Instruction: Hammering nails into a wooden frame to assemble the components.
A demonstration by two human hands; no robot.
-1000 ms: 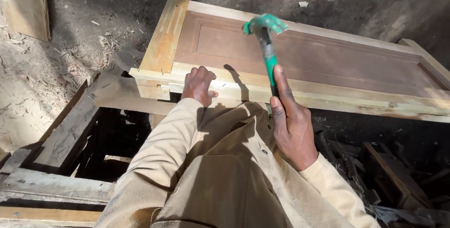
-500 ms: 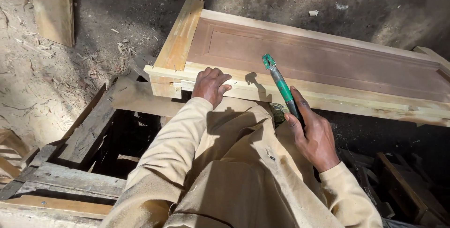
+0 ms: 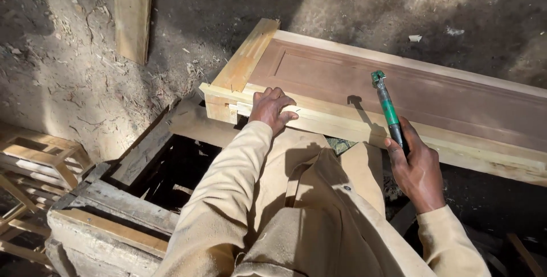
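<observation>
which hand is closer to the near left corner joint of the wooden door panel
Left. The left hand rests on the pale wooden door panel's near rail beside that corner; the right hand holds the green-handled hammer farther right.

Lying across the middle, running left to right: door panel (image 3: 399, 92) w/ its frame rail along the near edge. Resting on that rail nr the left end: left hand (image 3: 272, 109). Further right, hovering over the rail: right hand (image 3: 417, 166), w/ hammer (image 3: 386, 106) angling up over the panel. Leaning behind, top left: plank (image 3: 132, 12). Sitting lower left, below the panel: pallet (image 3: 114, 208).
</observation>
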